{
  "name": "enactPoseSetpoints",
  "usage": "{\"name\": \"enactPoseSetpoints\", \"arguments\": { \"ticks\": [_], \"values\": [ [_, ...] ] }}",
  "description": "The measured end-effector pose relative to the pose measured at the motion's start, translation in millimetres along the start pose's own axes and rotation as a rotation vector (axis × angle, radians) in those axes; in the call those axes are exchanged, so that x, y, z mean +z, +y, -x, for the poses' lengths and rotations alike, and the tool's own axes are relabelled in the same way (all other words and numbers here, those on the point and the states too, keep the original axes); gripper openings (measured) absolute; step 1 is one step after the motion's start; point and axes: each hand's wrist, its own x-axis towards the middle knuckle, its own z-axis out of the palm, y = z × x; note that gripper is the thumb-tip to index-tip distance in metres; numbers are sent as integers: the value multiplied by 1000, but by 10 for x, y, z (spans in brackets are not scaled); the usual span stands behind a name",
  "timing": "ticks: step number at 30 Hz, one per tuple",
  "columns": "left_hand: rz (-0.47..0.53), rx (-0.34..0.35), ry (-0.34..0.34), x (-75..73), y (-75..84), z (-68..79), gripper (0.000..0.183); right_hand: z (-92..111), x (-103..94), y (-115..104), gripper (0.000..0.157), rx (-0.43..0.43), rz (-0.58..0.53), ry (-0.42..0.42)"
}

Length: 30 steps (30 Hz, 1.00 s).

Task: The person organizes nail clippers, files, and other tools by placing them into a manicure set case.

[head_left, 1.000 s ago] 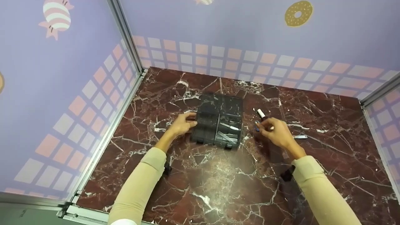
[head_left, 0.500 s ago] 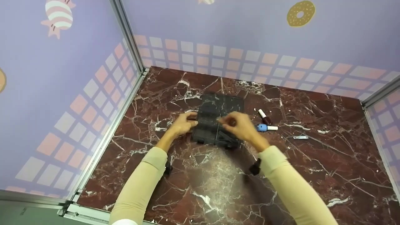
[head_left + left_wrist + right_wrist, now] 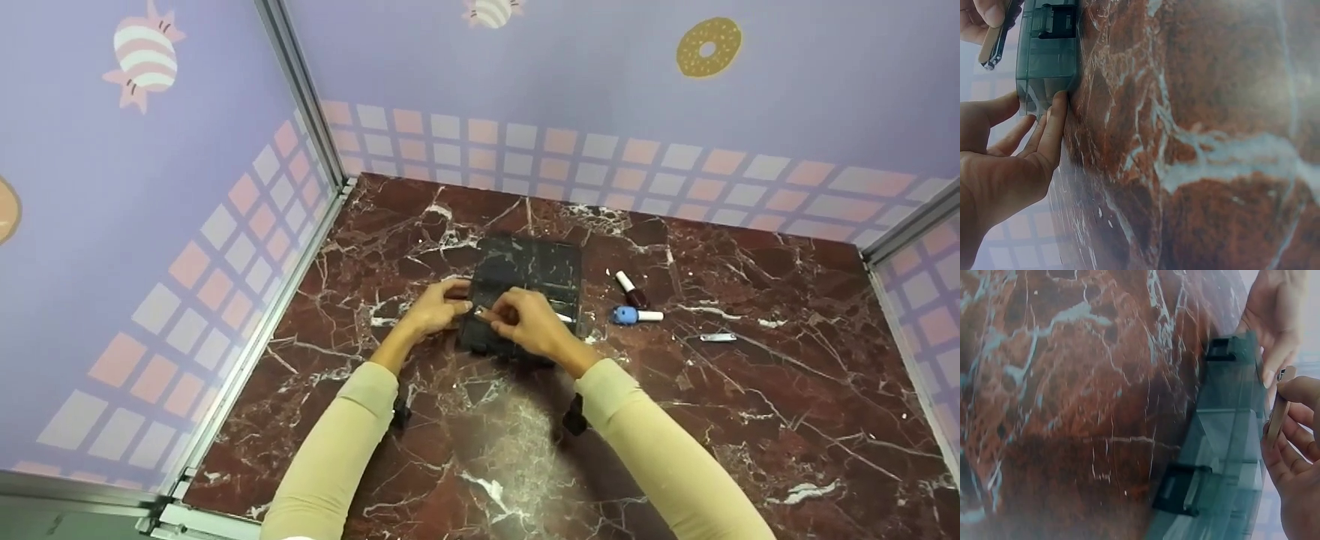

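Observation:
A dark see-through compartment box (image 3: 517, 259) with black latches lies on the table. My left hand (image 3: 433, 309) grips its left side; in the left wrist view the thumb is at one edge and the fingers are against the side wall. My right hand (image 3: 525, 319) is over the box's left front part, pinching a small nail clipper (image 3: 1278, 413) with a tan face and metal end. In the left wrist view the clipper (image 3: 994, 42) is just off the box, apart from it. A white-ended tool (image 3: 564, 318) shows inside the box's right part. My right hand hides the other front compartments.
Right of the box lie a dark red nail polish bottle (image 3: 631, 290) with a white cap and a blue one (image 3: 625, 315). A silver nail clipper (image 3: 718, 337) lies farther right. Patterned walls (image 3: 600, 75) border the marbled red table (image 3: 750, 420).
My right hand has moved left from beside the polish bottles to the box's left front, with the tan clipper in its fingers. My left hand stays on the box.

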Motion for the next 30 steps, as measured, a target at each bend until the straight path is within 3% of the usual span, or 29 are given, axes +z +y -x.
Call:
{"name": "enactPoseSetpoints", "arguments": {
  "ticks": [5, 12, 17, 24, 30],
  "values": [
    [33, 4, -11, -2, 2, 4, 49, -27, 85, -42, 11, 0, 11, -26],
    [-30, -4, -4, -19, 15, 7, 50, -31, 152, -70, 11, -6, 37, -31],
    [2, 2, -24, -27, -8, 0, 49, 10, 137, -70, 16, -33, 21, -27],
    [-5, 7, -12, -19, -22, 13, 49, 171, -142, 46, 22, -38, 26, 45],
    [-34, -13, -5, -18, -4, 23, 52, 428, -543, 326, 24, 38, 54, 109]
  ]
}}
